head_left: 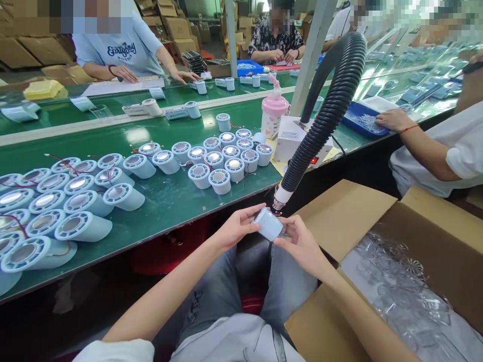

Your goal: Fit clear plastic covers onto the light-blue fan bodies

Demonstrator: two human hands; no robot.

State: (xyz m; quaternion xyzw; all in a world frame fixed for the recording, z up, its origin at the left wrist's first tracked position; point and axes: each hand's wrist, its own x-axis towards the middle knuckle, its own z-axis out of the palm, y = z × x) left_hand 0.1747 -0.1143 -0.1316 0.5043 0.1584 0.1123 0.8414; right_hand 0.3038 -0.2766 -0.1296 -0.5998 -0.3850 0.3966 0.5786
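Observation:
Between my two hands, above my lap, is a light blue cylindrical fan housing (269, 224). My left hand (241, 225) is closed on its left end, thumb and fingers on opposite sides. My right hand (302, 244) grips the right end, where a clear rim shows partly behind the fingers. Right above the housing, the metal nozzle (279, 197) of a black corrugated hose (330, 110) points down; whether it touches cannot be seen. Similar blue housings (220, 181) stand in groups on the green bench (166, 213), several with red wires.
An open cardboard box (347, 216) at my right holds clear plastic parts (411, 296). The hose rises from a white machine (292, 136) beside a pink cup (275, 110). Across the bench, people work; at right, another person's hand (394, 120) reaches a blue tray (364, 118).

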